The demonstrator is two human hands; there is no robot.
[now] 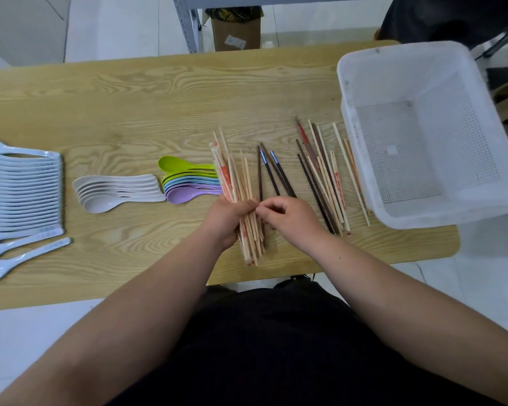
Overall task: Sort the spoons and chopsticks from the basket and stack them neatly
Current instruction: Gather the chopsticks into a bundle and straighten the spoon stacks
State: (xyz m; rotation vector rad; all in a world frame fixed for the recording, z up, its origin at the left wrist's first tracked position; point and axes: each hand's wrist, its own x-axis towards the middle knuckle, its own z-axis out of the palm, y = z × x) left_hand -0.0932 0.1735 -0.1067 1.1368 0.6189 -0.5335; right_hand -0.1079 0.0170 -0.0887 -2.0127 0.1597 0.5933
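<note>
Far to the left of the fingers, a long row of white glazed soup spoons (21, 189) lies nested along the edge of the pale wood-grain tabletop (159, 98), with a few loose ones nearer the person. Closer in, a short stack of cream plastic spoons (115, 190) lies bowl-left, and just beside it a stack of green, blue and purple plastic spoons (188, 180) has its handles touching the bundle of pale wooden chopsticks (241, 183). The left hand (223, 222) grips that bundle partway along, its fingers (245, 206) curled round the sticks, which fan out away from the person and stick out below the palm. The right hand (291, 219) meets it from the other side, its fingers (272, 207) bent and the thumb and forefinger pinched on the bundle's right edge. Just beyond the right fingers lie several dark chopsticks with blue bands (276, 174). Further right, a loose pile of mixed brown, red and pale chopsticks (326, 177) lies on the tabletop, reaching the white perforated plastic basket (399, 57), which stands tilted at the tabletop's right end.
</note>
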